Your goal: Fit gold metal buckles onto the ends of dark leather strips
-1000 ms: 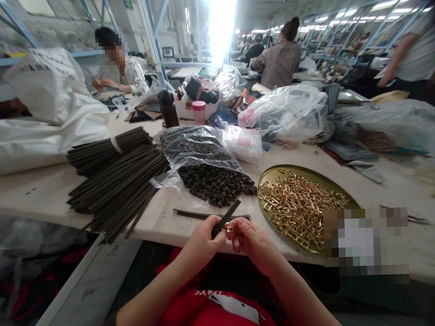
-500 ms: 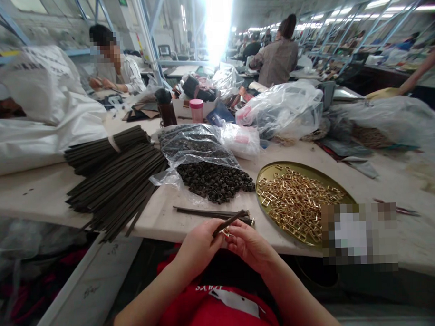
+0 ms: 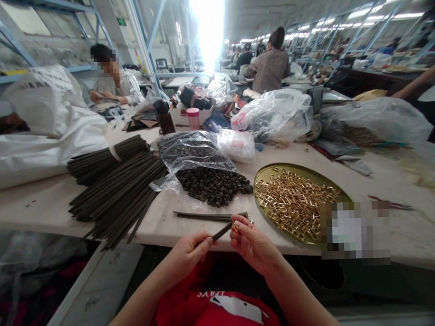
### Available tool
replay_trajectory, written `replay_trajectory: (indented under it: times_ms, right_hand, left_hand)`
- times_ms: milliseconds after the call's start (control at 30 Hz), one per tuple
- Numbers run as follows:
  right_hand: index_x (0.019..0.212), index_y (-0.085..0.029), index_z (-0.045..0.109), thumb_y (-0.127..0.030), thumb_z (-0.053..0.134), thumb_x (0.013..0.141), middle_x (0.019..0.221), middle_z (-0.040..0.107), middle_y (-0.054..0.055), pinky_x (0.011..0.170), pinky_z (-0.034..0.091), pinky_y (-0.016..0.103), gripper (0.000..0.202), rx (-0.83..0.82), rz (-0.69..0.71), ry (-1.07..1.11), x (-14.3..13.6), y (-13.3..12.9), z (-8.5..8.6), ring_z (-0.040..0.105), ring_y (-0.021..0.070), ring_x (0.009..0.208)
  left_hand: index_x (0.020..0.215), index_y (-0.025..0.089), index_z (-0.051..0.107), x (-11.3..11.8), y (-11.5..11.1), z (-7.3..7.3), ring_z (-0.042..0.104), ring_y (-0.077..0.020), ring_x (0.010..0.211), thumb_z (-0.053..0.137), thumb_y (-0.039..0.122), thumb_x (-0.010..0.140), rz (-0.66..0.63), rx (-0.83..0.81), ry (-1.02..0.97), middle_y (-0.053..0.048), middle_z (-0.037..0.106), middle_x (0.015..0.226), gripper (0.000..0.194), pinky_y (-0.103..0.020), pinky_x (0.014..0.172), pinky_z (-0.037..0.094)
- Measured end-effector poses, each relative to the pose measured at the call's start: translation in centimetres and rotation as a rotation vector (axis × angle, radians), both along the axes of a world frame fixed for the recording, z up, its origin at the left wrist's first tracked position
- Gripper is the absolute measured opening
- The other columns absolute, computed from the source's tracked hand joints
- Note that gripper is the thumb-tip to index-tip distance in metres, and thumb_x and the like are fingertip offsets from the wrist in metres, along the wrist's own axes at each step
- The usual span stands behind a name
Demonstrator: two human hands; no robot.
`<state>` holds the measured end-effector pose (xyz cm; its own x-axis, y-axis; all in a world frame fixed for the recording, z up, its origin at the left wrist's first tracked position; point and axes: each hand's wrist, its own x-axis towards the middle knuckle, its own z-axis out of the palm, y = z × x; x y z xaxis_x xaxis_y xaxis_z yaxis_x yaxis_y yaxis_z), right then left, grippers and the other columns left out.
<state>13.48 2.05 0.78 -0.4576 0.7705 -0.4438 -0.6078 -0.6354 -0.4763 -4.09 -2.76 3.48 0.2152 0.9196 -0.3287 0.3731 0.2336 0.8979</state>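
Between thumb and fingers my left hand pinches a dark strip, which slants up to the right. My right hand holds a small gold buckle at the strip's upper end. Just beyond my hands, a few dark strips lie near the table's front edge. To the right is a round gold tray heaped with gold buckles. A pile of small dark loops spills out from under a clear plastic bag.
A large bundle of dark strips lies at the left on the table. White sacks stand behind it. Farther back are a dark bottle, a pink-lidded jar and plastic bags. Tweezers-like tools lie right. People sit beyond.
My left hand has moved left and down, away from my right hand, and more of the strip shows between them. The gold buckle is now higher, in my right fingertips. The view has shifted slightly.
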Motion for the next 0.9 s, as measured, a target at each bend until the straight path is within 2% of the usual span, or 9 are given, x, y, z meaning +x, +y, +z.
replay_trajectory:
  times_ms: [167,300,400,500,700,900]
  right_hand:
    - [0.083,-0.018,0.064,-0.022,0.081,0.057,0.057,0.062,-0.005,0.048,0.048,0.015,0.032,0.007,0.016,-0.011,0.1,-0.1,-0.1,0.057,0.0054,0.049]
    - [0.083,-0.018,0.066,-0.026,0.080,0.059,0.059,0.061,-0.005,0.049,0.049,0.016,0.029,0.062,-0.047,-0.074,-0.1,0.0,0.1,0.057,0.0056,0.051]
    - [0.081,-0.016,0.067,-0.027,0.080,0.059,0.060,0.061,-0.004,0.049,0.050,0.016,0.028,0.064,-0.065,-0.092,0.0,0.4,0.2,0.056,0.0052,0.050]
    - [0.083,-0.016,0.069,-0.026,0.080,0.059,0.061,0.062,-0.003,0.049,0.050,0.016,0.028,0.014,-0.023,-0.088,0.3,0.8,0.1,0.056,0.0052,0.050]
    - [0.095,-0.018,0.068,-0.023,0.077,0.062,0.063,0.062,-0.003,0.053,0.050,0.016,0.034,0.085,-0.078,-0.107,0.2,1.3,-0.3,0.055,0.0048,0.052]
    - [0.094,-0.018,0.067,-0.026,0.078,0.061,0.064,0.060,-0.004,0.054,0.047,0.016,0.035,0.069,0.026,-0.077,-0.6,1.0,-0.4,0.053,0.0044,0.053]
  left_hand:
    - [0.068,0.018,0.050,0.0,0.3,0.4,0.036,-0.0099,0.054,0.039,0.041,0.086,-0.039,0.023,0.009,0.006,0.039,0.057,0.031,-0.021,0.050,0.029]
    - [0.072,0.017,0.053,0.9,0.9,0.5,0.039,-0.0102,0.053,0.039,0.039,0.086,-0.021,0.055,0.026,0.006,0.040,0.056,0.030,-0.021,0.052,0.032]
    - [0.080,0.017,0.059,1.5,1.4,0.4,0.047,-0.0118,0.060,0.037,0.037,0.088,-0.019,0.149,0.075,0.004,0.049,0.062,0.030,-0.021,0.060,0.036]
    - [0.086,0.018,0.062,1.7,1.7,0.4,0.053,-0.0148,0.072,0.037,0.033,0.088,-0.027,0.229,0.158,0.001,0.060,0.075,0.029,-0.023,0.068,0.038]
    - [0.090,0.018,0.063,1.3,2.0,0.5,0.057,-0.0165,0.076,0.037,0.032,0.089,-0.054,0.223,0.162,-0.001,0.065,0.082,0.029,-0.024,0.072,0.040]
    - [0.093,0.018,0.062,2.0,2.4,-0.3,0.057,-0.0178,0.081,0.035,0.032,0.089,-0.001,0.231,0.109,-0.004,0.066,0.088,0.030,-0.027,0.077,0.041]
